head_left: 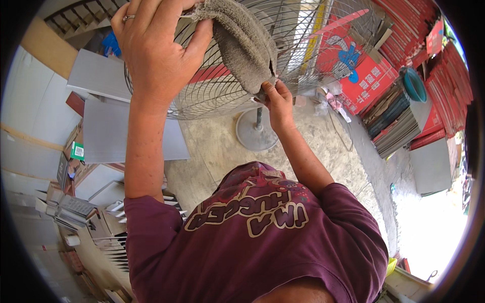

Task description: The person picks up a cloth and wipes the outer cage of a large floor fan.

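A large standing fan fills the top of the view, its round wire guard [303,65] in front of me and its grey round base [247,132] on the floor below. Against the guard hangs a grey-brown towelling cloth [247,50], folded over and bulging. My left hand [151,45], wearing a ring, is closed on the cloth's upper end; its fingertips are partly cut off by the upper edge. Lower down and to the right, my right hand [279,98] pinches the cloth's bottom corner next to the wires. Reddish fan blades [343,25] show through the guard.
Grey panels [134,131] lie at the left, with stacked boxes and boards [76,209] nearer me. On the right stand red cardboard stacks [449,96], a red printed box [371,83] and a teal basin [414,85]. A stair railing [81,15] is at the far left.
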Demonstrator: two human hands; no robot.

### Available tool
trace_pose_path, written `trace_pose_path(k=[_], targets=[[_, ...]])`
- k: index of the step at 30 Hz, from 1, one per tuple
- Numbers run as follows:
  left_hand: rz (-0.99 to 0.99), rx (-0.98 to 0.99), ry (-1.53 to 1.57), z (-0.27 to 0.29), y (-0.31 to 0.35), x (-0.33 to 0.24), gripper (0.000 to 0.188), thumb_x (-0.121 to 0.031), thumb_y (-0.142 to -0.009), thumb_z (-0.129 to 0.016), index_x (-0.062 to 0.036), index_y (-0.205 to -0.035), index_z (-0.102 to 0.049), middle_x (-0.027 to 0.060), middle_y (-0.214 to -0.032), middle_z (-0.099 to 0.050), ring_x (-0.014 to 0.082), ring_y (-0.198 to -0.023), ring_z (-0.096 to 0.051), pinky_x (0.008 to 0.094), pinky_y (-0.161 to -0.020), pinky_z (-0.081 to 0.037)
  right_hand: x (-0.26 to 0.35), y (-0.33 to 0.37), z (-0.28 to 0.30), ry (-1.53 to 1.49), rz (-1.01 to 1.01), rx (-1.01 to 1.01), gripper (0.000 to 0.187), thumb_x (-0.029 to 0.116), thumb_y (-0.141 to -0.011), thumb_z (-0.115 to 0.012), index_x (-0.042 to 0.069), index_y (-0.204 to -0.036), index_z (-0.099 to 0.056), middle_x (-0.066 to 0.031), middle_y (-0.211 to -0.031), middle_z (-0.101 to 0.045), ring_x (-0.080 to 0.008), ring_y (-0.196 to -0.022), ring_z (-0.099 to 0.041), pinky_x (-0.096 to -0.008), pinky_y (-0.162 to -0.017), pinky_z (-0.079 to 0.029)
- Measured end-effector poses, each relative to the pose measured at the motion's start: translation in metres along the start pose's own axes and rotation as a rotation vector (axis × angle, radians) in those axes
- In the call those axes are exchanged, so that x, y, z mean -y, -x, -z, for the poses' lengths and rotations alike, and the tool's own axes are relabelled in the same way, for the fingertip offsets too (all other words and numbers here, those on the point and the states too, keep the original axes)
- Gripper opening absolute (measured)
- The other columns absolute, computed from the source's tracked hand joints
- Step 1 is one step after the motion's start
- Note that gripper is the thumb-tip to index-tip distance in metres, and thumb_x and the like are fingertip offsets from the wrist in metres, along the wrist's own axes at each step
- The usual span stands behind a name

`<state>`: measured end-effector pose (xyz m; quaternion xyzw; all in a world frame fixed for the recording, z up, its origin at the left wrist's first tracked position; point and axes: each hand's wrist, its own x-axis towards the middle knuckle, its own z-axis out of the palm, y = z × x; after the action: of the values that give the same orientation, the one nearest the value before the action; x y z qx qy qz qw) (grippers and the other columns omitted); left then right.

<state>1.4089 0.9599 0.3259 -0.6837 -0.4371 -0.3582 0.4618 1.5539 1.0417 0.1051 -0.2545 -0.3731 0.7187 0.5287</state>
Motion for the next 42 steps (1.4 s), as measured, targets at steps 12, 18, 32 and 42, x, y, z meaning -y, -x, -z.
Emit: trace_pose_path(k=[12,18,32,42], targets=[[0.443,-0.067,0.124,0.038,0.116,0.03,0.024,-0.003,-0.06,-0.069,-0.0076,-0.078,-0.054,0.0006,-0.089,-0.061,0.0202,-0.082,-0.054,0.034,-0.082,-0.035,-0.027,-0.01,0.007,0.259,0.095,0.052,0.021,0.02,-0.088,-0.061,0.006,-0.103,-0.059,-0.0005,-0.091,-0.064,-0.0079,-0.078,-0.059,-0.0227,-0.071,-0.046],[0.783,-0.049,0.149,0.043,0.194,0.025,0.025,-0.001,-0.062,-0.068,-0.0057,-0.08,-0.052,0.0031,-0.087,-0.061,0.0218,-0.081,-0.053,0.0334,-0.079,-0.038,-0.029,-0.013,0.003,0.266,0.147,0.051,0.014,0.01,-0.085,-0.065,0.004,-0.097,-0.059,0.0016,-0.091,-0.062,-0.0041,-0.08,-0.053,-0.0192,-0.072,-0.042],[1.441,-0.134,0.459,-0.022,0.334,0.001,0.024,-0.01,-0.069,-0.068,-0.0009,-0.089,-0.059,0.0049,-0.08,-0.064,0.0113,-0.064,-0.053,0.0259,-0.06,-0.045,-0.021,-0.006,-0.005,0.601,0.329,0.071,0.019,0.008,-0.083,-0.067,0.001,-0.096,-0.057,0.0008,-0.088,-0.058,-0.0061,-0.08,-0.051,-0.0198,-0.072,-0.041],[1.788,-0.174,0.678,-0.071,0.405,-0.024,0.021,-0.011,-0.073,-0.066,0.0014,-0.089,-0.062,0.0051,-0.075,-0.062,0.0102,-0.066,-0.056,0.025,-0.061,-0.045,-0.021,0.014,-0.037,0.993,0.568,0.174,0.023,0.004,-0.074,-0.072,0.003,-0.092,-0.059,0.0011,-0.079,-0.055,-0.0069,-0.07,-0.05,-0.0209,-0.065,-0.042]])
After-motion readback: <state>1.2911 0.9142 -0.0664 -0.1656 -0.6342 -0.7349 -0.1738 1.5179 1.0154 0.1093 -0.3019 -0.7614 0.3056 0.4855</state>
